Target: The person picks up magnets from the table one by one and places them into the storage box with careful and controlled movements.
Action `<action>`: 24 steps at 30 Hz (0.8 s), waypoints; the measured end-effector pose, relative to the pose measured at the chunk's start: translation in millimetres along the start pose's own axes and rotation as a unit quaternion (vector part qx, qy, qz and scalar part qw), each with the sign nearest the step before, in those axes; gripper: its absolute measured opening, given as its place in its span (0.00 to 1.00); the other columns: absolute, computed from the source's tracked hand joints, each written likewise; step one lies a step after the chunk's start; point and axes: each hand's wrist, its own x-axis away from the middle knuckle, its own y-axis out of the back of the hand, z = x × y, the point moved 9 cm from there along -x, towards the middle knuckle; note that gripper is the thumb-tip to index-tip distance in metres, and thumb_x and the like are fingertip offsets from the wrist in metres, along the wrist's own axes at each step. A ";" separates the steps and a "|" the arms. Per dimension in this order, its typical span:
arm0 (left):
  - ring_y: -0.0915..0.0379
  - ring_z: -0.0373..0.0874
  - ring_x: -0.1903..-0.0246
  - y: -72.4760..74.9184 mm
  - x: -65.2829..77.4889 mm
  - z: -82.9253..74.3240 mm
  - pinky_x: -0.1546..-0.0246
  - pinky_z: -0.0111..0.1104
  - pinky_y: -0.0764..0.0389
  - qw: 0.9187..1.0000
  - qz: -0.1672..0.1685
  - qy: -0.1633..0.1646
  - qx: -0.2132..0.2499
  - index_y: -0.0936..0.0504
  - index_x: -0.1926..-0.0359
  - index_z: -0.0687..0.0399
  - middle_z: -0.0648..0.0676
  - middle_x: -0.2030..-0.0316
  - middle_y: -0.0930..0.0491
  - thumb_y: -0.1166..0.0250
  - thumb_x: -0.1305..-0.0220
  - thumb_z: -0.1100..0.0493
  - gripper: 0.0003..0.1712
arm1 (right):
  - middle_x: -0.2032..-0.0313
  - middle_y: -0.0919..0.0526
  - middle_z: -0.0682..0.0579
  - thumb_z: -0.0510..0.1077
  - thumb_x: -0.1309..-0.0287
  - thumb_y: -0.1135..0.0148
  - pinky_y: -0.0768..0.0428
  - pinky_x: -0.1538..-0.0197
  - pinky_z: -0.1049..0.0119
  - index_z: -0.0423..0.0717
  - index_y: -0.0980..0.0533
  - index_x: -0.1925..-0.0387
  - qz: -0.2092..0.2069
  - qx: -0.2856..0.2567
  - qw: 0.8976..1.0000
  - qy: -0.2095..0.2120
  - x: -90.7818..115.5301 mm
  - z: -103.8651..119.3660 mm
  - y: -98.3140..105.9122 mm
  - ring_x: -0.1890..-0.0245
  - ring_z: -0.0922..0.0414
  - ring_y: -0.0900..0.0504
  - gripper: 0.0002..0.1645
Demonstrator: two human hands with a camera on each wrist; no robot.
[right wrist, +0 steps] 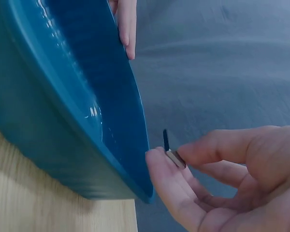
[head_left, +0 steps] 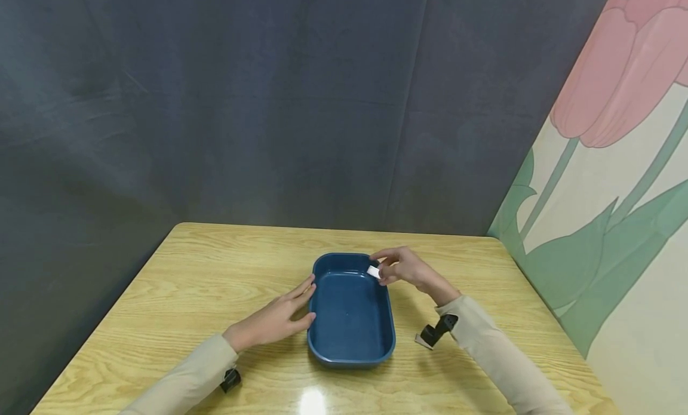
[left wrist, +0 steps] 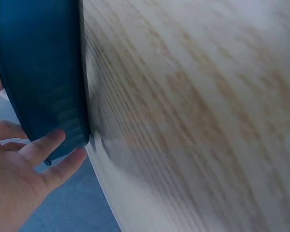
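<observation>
A blue rectangular plastic basin (head_left: 349, 319) with rounded corners stands on the table. My left hand (head_left: 276, 319) is at its left side, the fingers fairly straight with their tips against the outer wall. In the left wrist view, those fingers (left wrist: 48, 145) lie along the basin's side. Over the far right corner of the basin, my right hand (head_left: 403, 267) pinches a small flat piece (head_left: 373, 272) between thumb and fingers. From above the piece looks white; in the right wrist view it shows a dark, thin end (right wrist: 166, 140). Its exact kind cannot be made out.
The wood-grain table (head_left: 231, 254) extends around the basin. Behind it hangs a dark curtain (head_left: 295, 116), and a wall painted with tulips (head_left: 607, 224) stands on the right. Small black cameras (head_left: 438, 330) sit on both wrists.
</observation>
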 end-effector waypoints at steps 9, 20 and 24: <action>0.56 0.50 0.27 -0.3 0.1 0.8 0.32 0.45 0.39 1.000 -0.002 0.000 -0.001 0.49 0.24 0.64 0.54 0.22 0.62 0.47 0.24 0.46 0.40 | 0.55 0.27 0.34 0.25 0.39 0.49 0.17 0.54 0.50 0.24 0.27 0.42 0.013 0.010 1.000 0.011 -5.8 6.9 -10.4 0.62 0.44 0.15 0.22; 0.55 0.51 0.27 0.1 -0.1 0.2 0.33 0.45 0.39 1.000 0.001 -0.004 -0.008 0.48 0.24 0.65 0.55 0.22 0.61 0.47 0.24 0.46 0.40 | 0.58 0.23 0.36 0.27 0.35 0.47 0.16 0.57 0.51 0.23 0.25 0.47 -0.007 0.001 1.000 -0.019 -15.3 4.3 -20.3 0.67 0.51 0.15 0.16; 0.55 0.52 0.27 -0.1 -0.1 0.6 0.33 0.46 0.38 1.000 0.001 -0.003 -0.008 0.48 0.24 0.65 0.55 0.22 0.61 0.47 0.24 0.46 0.40 | 0.59 0.22 0.37 0.28 0.34 0.45 0.14 0.61 0.55 0.23 0.23 0.49 -0.022 -0.010 0.999 -0.030 -19.2 2.2 -22.5 0.69 0.51 0.16 0.14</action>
